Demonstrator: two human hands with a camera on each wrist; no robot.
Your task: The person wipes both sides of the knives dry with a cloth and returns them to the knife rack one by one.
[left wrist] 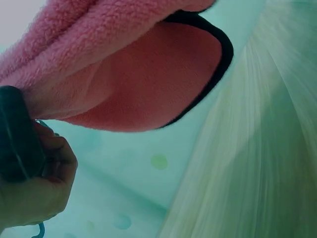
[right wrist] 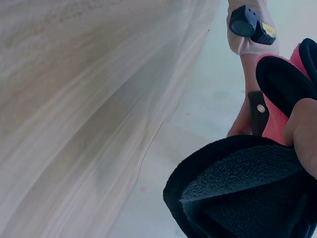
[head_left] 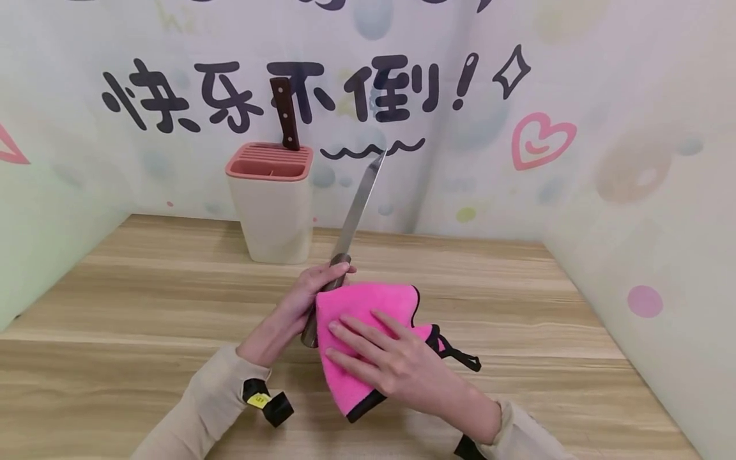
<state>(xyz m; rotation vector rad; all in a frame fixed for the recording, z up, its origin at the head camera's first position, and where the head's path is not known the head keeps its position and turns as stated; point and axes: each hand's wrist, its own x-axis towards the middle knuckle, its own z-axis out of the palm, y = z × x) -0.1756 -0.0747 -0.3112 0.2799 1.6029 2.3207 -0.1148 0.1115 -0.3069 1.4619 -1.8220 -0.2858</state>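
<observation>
My left hand [head_left: 299, 297] grips the brown handle [head_left: 308, 329] of a long knife, whose bare blade [head_left: 358, 207] points up and away to the right. A pink cloth [head_left: 356, 306] with black edging lies over part of the handle side. On top of the cloth spreads my right hand [head_left: 397, 364], fingers fairly straight; its thumb is hidden in the head view. In the right wrist view, the right hand [right wrist: 304, 134] holds the folded cloth, whose dark grey side [right wrist: 242, 183] faces the camera. The left wrist view shows the handle end [left wrist: 17, 134] beneath the cloth [left wrist: 148, 74].
Behind the knife stands a white knife block [head_left: 273, 220] with a pink slotted top, holding another knife [head_left: 285, 115] by its brown handle upward. The wood-grain table [head_left: 517, 306] is bounded by a printed backdrop [head_left: 460, 172] and side panels. A black loop [head_left: 462, 359] hangs from the cloth.
</observation>
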